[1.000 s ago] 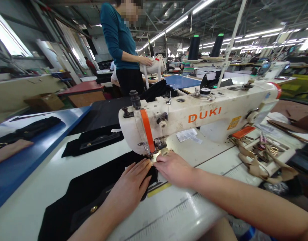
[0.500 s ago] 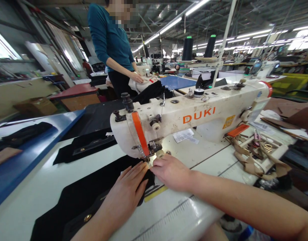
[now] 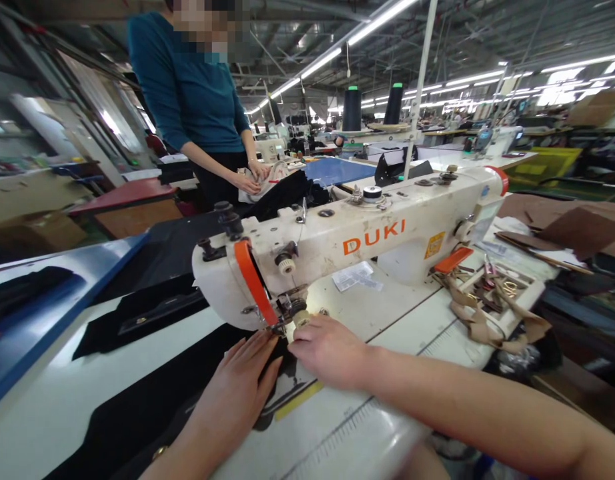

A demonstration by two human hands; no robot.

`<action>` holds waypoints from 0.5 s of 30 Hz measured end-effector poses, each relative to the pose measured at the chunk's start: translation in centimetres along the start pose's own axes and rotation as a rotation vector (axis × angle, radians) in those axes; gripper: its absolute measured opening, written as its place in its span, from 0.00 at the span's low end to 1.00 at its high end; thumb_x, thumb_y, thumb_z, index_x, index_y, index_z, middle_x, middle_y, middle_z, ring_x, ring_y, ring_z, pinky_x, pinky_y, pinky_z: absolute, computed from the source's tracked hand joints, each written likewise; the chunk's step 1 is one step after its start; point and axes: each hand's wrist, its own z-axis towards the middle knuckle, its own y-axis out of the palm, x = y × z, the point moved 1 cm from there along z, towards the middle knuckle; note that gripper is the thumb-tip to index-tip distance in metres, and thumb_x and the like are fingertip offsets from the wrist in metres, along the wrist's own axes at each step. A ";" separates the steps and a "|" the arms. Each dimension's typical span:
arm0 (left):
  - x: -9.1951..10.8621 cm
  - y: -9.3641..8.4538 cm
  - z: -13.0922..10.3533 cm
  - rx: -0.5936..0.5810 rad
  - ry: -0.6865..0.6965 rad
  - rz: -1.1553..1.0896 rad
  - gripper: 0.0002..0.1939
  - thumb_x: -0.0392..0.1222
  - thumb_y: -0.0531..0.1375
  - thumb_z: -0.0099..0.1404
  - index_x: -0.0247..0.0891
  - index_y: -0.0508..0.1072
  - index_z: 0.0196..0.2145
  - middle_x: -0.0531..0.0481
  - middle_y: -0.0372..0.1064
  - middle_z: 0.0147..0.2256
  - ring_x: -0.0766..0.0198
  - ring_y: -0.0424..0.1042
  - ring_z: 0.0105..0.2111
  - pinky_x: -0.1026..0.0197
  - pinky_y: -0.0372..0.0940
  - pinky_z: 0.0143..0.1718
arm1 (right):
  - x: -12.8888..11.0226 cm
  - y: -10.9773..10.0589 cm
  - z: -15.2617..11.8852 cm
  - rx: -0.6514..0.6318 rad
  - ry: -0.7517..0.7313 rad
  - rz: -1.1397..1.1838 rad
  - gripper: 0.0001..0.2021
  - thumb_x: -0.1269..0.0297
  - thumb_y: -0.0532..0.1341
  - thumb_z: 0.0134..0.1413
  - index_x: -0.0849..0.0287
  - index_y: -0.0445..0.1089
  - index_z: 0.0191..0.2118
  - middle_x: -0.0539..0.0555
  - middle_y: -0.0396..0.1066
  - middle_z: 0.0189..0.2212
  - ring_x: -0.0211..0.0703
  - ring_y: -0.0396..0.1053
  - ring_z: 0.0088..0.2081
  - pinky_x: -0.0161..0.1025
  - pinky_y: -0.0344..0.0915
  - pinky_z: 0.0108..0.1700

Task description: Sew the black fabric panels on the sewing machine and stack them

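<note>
My left hand lies flat on a long black fabric piece, fingers stretched towards the needle area of a white sewing machine marked DUKI. On the right side of the needle, my right hand is closed, thumb and fingers pinched at the fabric's edge; the fingertips are partly hidden. A gold-coloured stud shows on the fabric beside my left wrist. Farther left on the white table lies another black fabric piece.
A co-worker stands behind the machine, both hands on light cloth. To the right, a tray holds small metal parts and brown strips. Paper labels lie under the machine arm. Black thread cones stand behind.
My view has swung right, so the machine and table appear farther left. Both my hands stay beside the needle. The co-worker's hands have come together on the light cloth.
</note>
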 end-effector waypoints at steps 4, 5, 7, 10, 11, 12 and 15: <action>0.3 -0.3 -1.2 -0.049 -0.036 0.022 0.22 0.47 0.49 0.70 0.35 0.70 0.55 0.40 0.69 0.55 0.50 0.69 0.54 0.44 0.65 0.54 | -0.3 -0.5 -0.4 0.050 -0.001 0.049 0.08 0.71 0.56 0.61 0.61 0.71 0.32 0.55 0.70 0.31 0.44 0.63 0.35 0.40 0.60 0.40; 0.6 -0.6 -1.8 -0.065 -0.043 0.037 0.22 0.46 0.48 0.71 0.36 0.69 0.56 0.40 0.68 0.56 0.52 0.68 0.55 0.45 0.65 0.55 | -0.4 -0.7 -0.5 0.068 -0.002 0.070 0.08 0.71 0.56 0.60 0.61 0.72 0.32 0.55 0.70 0.31 0.44 0.63 0.35 0.40 0.60 0.40; 1.4 -1.7 -3.3 -0.090 -0.045 0.066 0.22 0.46 0.49 0.70 0.39 0.66 0.59 0.44 0.66 0.58 0.54 0.65 0.58 0.46 0.62 0.57 | -0.6 -0.9 -0.8 0.097 -0.008 0.118 0.08 0.72 0.56 0.60 0.61 0.72 0.34 0.55 0.71 0.31 0.45 0.63 0.35 0.40 0.61 0.40; 2.8 -4.5 -6.0 -0.020 -0.068 0.142 0.27 0.49 0.53 0.69 0.43 0.59 0.63 0.46 0.58 0.63 0.51 0.55 0.63 0.43 0.55 0.61 | -0.8 -1.0 -1.1 0.110 -0.027 0.184 0.08 0.73 0.56 0.60 0.61 0.73 0.36 0.55 0.71 0.31 0.45 0.63 0.36 0.41 0.62 0.42; 3.0 -5.4 -7.0 0.032 -0.108 0.181 0.30 0.49 0.53 0.68 0.43 0.54 0.65 0.45 0.54 0.65 0.49 0.52 0.65 0.40 0.52 0.62 | -0.8 -1.0 -1.1 0.109 -0.032 0.199 0.08 0.73 0.56 0.59 0.61 0.73 0.36 0.56 0.71 0.32 0.45 0.63 0.36 0.41 0.62 0.42; 3.0 -6.2 -8.3 0.085 -0.163 0.223 0.34 0.51 0.54 0.67 0.42 0.50 0.67 0.43 0.49 0.66 0.46 0.49 0.65 0.38 0.51 0.62 | -0.9 -1.0 -1.2 0.110 -0.036 0.211 0.08 0.73 0.56 0.59 0.61 0.73 0.37 0.56 0.71 0.32 0.45 0.63 0.36 0.41 0.62 0.43; 1.8 -6.9 -13.8 0.114 -0.209 0.287 0.45 0.59 0.57 0.61 0.43 0.44 0.68 0.42 0.48 0.66 0.41 0.54 0.63 0.42 0.63 0.55 | -1.1 -1.0 -1.4 0.114 -0.035 0.241 0.09 0.73 0.56 0.60 0.61 0.73 0.38 0.55 0.71 0.32 0.45 0.63 0.36 0.41 0.63 0.42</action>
